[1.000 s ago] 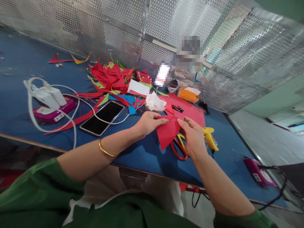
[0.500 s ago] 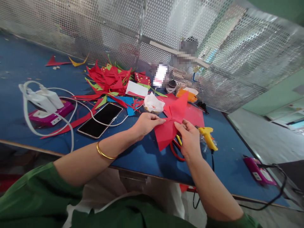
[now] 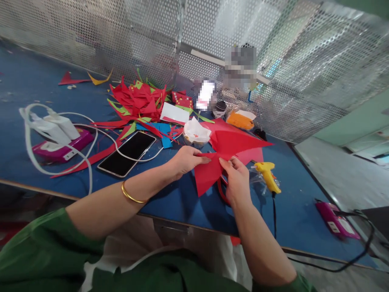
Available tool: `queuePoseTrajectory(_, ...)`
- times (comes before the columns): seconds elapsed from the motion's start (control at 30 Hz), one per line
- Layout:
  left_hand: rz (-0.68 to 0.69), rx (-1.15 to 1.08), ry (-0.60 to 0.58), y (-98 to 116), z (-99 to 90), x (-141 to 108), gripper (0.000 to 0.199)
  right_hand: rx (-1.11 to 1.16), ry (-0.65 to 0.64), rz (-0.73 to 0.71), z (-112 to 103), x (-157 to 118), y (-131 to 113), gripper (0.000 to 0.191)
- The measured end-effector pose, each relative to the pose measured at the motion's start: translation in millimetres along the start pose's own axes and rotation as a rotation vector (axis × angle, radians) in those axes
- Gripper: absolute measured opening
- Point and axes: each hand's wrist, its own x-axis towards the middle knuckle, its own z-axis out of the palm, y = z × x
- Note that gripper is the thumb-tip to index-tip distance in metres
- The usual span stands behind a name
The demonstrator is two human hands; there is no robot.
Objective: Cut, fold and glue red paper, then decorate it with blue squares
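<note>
A folded red paper piece (image 3: pixel 208 176) with pointed corners is held in the air between both hands, over the blue table's front part. My left hand (image 3: pixel 187 162) pinches its left edge between thumb and fingers. At its middle, my right hand (image 3: pixel 238 178) grips the fold with the thumb on top. Red-handled scissors (image 3: pixel 222 190) lie below, partly hidden by the paper and my right hand. Just behind the left fingers stands a bowl (image 3: pixel 196 134) lined with white paper. Flat red sheets (image 3: pixel 253 155) lie behind the held piece.
A yellow glue gun (image 3: pixel 268 176) lies right of my right hand. On the left are a phone (image 3: pixel 129 154), white cables and a purple power strip (image 3: pixel 65 146). Paper scraps (image 3: pixel 139 99) pile up at the back, before a perforated metal screen (image 3: pixel 121 36). Another purple strip (image 3: pixel 336 221) sits right.
The upper point of the held red paper has swung down to the right. My right hand has shifted slightly left, still gripping the paper.
</note>
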Motion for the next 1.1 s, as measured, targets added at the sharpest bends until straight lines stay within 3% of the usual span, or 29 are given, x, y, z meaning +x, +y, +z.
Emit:
queuePoseTrajectory(0.17, 0.03, 0.077, -0.007, -7, -2.8, 8, 0.015, -0.008, 0.077, -0.021, -5, 2, -2, 0.034)
queuePoseTrajectory(0.3, 0.039, 0.12, -0.037, -8, -4.1, 9, 0.022, -0.034, 0.128, -0.058, -10, 5, -4, 0.026)
queuePoseTrajectory(0.9, 0.078, 0.144, -0.127, -4, -1.2, 4, 0.026, 0.005, 0.115, -0.009, -11, 4, -6, 0.021)
queuePoseTrajectory(1.1, 0.307, 0.168, -0.025, -10, -1.4, 9, 0.032, -0.029, 0.066, 0.01, -8, 1, -4, 0.027)
